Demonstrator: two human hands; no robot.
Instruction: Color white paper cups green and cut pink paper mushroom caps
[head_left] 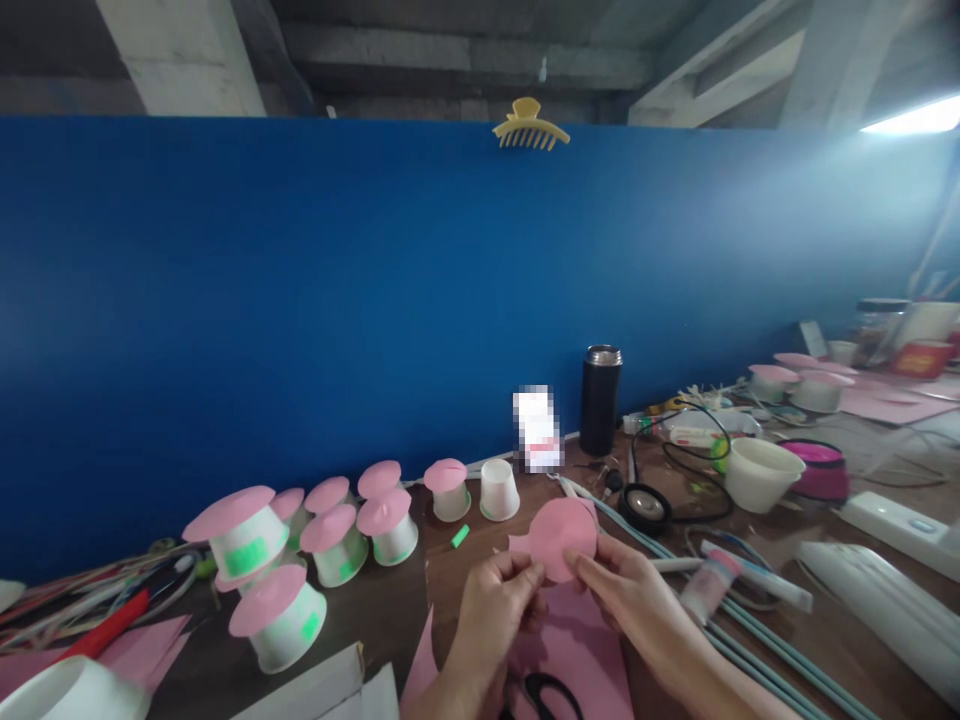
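A round pink paper disc [564,535] is held up between my two hands, with more pink paper showing behind its edges. My left hand [496,597] pinches its lower left edge between thumb and fingers. The lower right edge is gripped by my right hand [624,590], thumb in front. Below the hands lies a pink paper sheet [581,645] on the table. Black-handled scissors [551,692] rest on that sheet, partly hidden by my left forearm. Beyond the disc stands an upside-down white paper cup [498,490], without a paper disc on top.
Several upturned cups topped with pink discs [330,528] stand to the left. A green piece [460,537] lies near the bare cup. Behind are a black bottle [601,400] and a blurred-out phone-like object [538,430]. Cables [765,640] and a white cup [761,477] are right.
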